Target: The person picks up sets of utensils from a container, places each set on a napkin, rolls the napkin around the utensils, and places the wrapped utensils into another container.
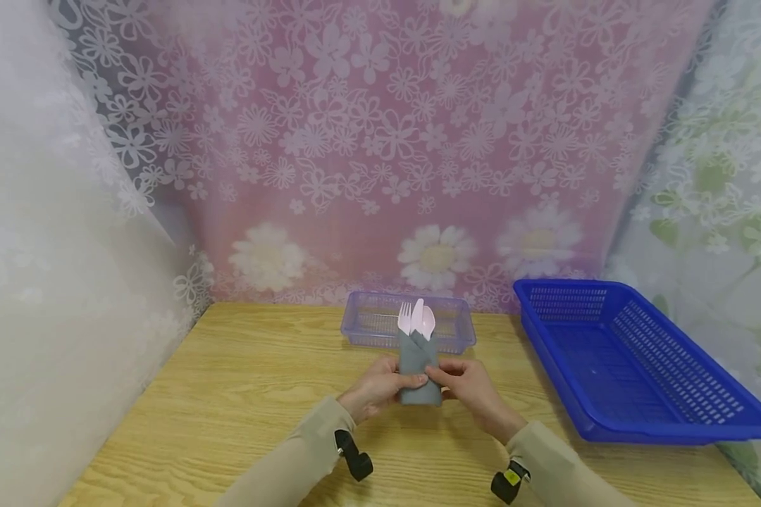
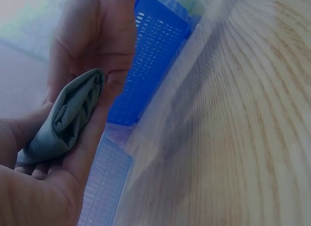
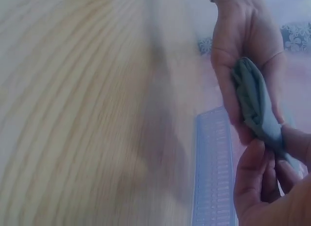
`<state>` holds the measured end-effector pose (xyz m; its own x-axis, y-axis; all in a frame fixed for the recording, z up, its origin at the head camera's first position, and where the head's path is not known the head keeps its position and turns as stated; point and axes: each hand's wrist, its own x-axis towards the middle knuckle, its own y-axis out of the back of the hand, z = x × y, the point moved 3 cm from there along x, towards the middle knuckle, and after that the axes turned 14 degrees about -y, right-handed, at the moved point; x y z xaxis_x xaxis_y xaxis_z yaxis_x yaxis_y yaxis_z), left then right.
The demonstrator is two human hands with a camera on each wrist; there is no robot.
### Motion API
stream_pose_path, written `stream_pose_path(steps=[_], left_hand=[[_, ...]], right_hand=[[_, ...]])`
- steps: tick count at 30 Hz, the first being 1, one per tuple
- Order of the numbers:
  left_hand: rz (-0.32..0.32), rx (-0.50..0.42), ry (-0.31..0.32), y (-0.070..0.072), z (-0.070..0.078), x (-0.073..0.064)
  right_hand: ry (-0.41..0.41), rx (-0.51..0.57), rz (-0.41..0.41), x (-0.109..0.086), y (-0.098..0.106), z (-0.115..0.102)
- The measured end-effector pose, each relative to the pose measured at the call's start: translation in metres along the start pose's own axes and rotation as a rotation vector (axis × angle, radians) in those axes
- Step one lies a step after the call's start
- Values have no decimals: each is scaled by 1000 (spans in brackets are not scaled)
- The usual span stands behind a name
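Note:
A grey-green cloth napkin, folded into a pocket, is held upright above the table between both hands. Out of its top stick a pale pink fork, a knife and a spoon. My left hand grips the napkin's left side, thumb across the front and fingers behind. From the right, my right hand pinches the other edge, thumb and fingertips on the cloth. Both wrist views show the napkin's folded bottom end, its layers bunched together. The cutlery's lower parts are hidden inside the cloth.
Behind the napkin, a translucent lilac basket stands at the table's back edge. A large blue basket takes up the right side. Flowered curtains hang behind and at both sides of the wooden table.

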<state>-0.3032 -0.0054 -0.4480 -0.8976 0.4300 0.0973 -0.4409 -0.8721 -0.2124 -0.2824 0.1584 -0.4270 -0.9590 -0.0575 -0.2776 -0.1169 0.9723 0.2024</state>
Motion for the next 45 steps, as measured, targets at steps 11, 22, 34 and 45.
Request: stream_pose_path(steps=[11, 22, 34, 45], left_hand=[[-18, -20, 13, -3, 0, -1], [5, -15, 33, -7, -3, 2], [-84, -114, 2, -13, 9, 0], [-26, 130, -70, 0, 11, -2]], right_hand=[[-19, -35, -37, -5, 8, -5], [-78, -59, -66, -5, 18, -4], [-71, -153, -158, -8, 58, -17], [-80, -223, -129, -20, 110, -24]])
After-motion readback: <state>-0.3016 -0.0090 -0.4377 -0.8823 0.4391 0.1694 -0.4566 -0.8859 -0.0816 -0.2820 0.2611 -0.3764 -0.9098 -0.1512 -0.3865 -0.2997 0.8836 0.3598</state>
